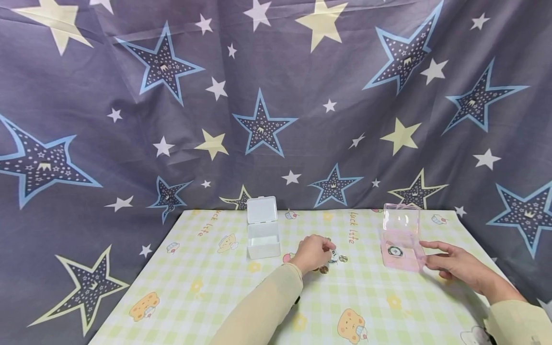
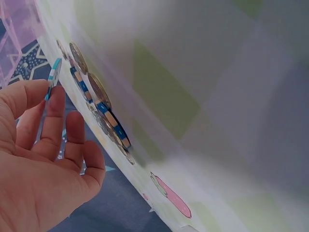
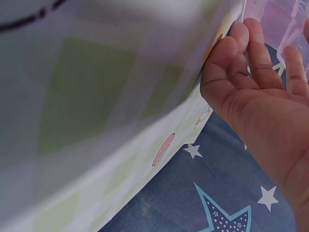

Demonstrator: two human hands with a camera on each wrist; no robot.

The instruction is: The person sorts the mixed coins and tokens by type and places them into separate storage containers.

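Pink see-through box [image 1: 398,263] sits on the right part of the table, lid tipped up at the back, with a dark-and-white round chip [image 1: 395,251] visible inside; can't tell if that one lies flat or leans. Left hand [image 1: 311,254] is mid-table, thumb and a fingertip pinching a light-blue-and-white chip [image 2: 54,77] by its rim, other fingers bent and loose. Held chip is on edge, just beside the loose pile, between the two boxes. Pile lies on the cloth under and next to that hand: metallic coins [image 2: 99,90], some gold-toned, plus blue-and-tan-edged chips [image 2: 113,123], several overlapping; count unclear because the hand covers part of it. Right hand [image 1: 459,266] is at the pink box's right side, fingers apart and slightly bent, nothing gripped; can't tell whether the fingertips actually touch the wall. White box [image 1: 264,251] stands left of the pile, lid also raised at the back, well apart from the pink one. Table cloth [image 1: 207,306] is green-and-white check with cartoon prints. Dark star-print fabric [image 1: 276,179] hangs behind.
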